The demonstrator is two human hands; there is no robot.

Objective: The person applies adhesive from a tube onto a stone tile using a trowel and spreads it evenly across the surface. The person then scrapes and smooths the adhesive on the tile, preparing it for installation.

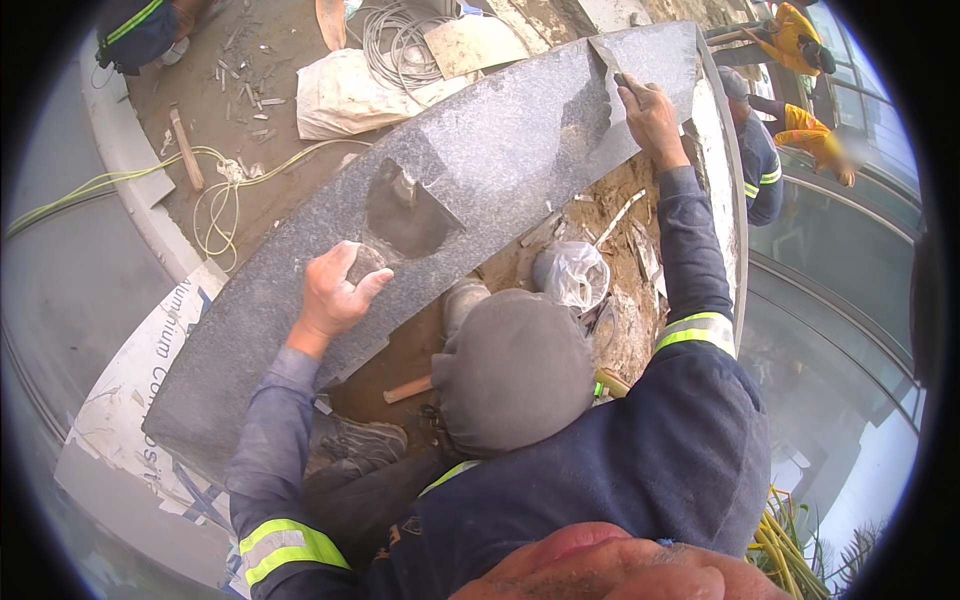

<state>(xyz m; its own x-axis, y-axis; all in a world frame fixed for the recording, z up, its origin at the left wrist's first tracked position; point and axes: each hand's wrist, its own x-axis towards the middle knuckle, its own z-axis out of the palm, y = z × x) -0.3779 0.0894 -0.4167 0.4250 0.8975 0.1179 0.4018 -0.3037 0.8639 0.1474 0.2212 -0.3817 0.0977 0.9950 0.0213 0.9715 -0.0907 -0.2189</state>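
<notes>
A long, curved grey stone slab (500, 150) runs diagonally in front of me. Low on it, my left hand (335, 292) is closed around a small, rounded dark grey block (367, 264); pale dust covers the fingers. Just beyond that hand lies a dark, roughly four-sided patch (410, 215) with a small pale lump (405, 188) at its far side. My right hand (652, 115) reaches to the slab's far right part, its fingers closed on a slim dark object (622, 82) whose kind I cannot make out. A dark, damp-looking area (585, 115) spreads beside it.
A white bag (335, 95), coiled cable (400, 45) and a board (475, 45) lie behind the slab. Yellow-green cord (215, 200) and a wooden stick (186, 150) are at left. A plastic-lined bucket (572, 272) stands nearer me. Other people (765, 165) are at the right.
</notes>
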